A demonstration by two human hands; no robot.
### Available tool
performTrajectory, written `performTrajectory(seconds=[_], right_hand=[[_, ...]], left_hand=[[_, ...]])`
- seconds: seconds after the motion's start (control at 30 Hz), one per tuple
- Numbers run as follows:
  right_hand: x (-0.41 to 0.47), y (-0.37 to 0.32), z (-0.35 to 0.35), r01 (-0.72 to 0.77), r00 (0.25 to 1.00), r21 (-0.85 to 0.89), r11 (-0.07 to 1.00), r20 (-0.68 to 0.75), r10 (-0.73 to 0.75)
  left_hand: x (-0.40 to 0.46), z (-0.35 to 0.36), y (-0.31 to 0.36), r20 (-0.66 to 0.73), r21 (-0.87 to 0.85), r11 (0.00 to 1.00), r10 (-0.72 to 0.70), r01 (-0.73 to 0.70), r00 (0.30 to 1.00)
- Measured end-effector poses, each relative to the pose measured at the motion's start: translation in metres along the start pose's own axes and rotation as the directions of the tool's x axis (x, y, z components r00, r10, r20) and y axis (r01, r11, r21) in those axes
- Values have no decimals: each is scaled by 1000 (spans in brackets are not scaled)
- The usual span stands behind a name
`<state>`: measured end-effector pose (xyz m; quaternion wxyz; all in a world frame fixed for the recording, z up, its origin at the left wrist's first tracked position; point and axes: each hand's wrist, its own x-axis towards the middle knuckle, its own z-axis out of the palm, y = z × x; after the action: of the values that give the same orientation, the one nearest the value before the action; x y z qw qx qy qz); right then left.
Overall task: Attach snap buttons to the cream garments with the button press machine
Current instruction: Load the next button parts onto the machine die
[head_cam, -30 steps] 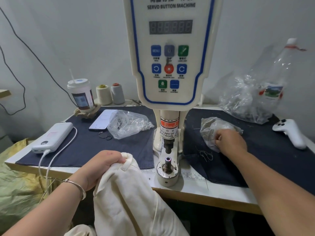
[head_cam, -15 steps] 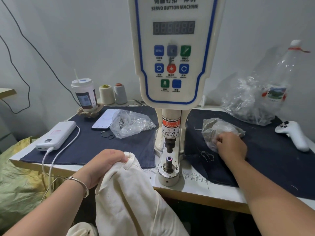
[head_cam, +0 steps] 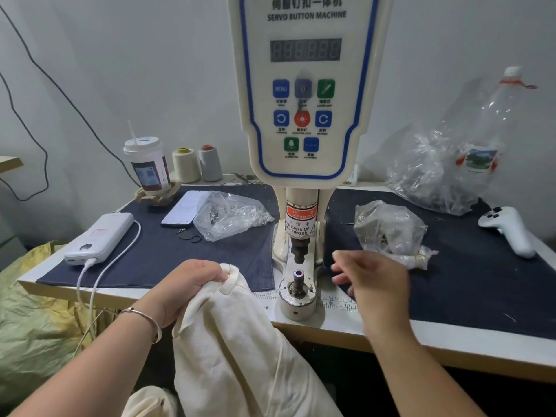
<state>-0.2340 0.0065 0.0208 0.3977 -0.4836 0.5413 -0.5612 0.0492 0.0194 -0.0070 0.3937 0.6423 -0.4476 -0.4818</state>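
Your left hand [head_cam: 186,284] keeps a closed grip on the top edge of the cream garment [head_cam: 237,350], which hangs over the front edge of the table [head_cam: 340,311], just left of the press [head_cam: 305,94]. Your right hand [head_cam: 373,281] is blurred, in the air just right of the lower die [head_cam: 298,281]; its fingers [head_cam: 341,255] are spread loosely, and whether they pinch a snap cannot be told. The die post stands bare under the upper punch [head_cam: 299,251]. A clear bag [head_cam: 391,233] lies on the dark cloth behind the right hand; a second bag of snaps [head_cam: 231,215] lies left of the press column.
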Motion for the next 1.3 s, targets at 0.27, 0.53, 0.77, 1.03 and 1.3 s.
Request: performTrajectory(seconds=[0.27, 0.53, 0.77, 1.03, 1.3], right_hand=[[-22, -16, 28, -590, 803, 267, 762, 292, 520], [-17, -25, 34, -799, 599, 445, 405, 526, 604], [-20, -29, 30, -811, 577, 474, 342, 551, 603], [-26, -29, 29, -786, 615, 479, 392, 539, 575], [-37, -27, 23, -739, 662, 609, 288, 574, 482]], left_hand=[[0, 1, 0, -21, 23, 999, 40, -39, 999], [-2, 0, 0, -14, 35, 999, 39, -39, 999], [-1, -1, 0, -9, 36, 999, 33, -33, 999], [-2, 0, 1, -4, 35, 999, 37, -37, 999], [-5, 0, 4, -9, 52, 998, 34, -34, 999]])
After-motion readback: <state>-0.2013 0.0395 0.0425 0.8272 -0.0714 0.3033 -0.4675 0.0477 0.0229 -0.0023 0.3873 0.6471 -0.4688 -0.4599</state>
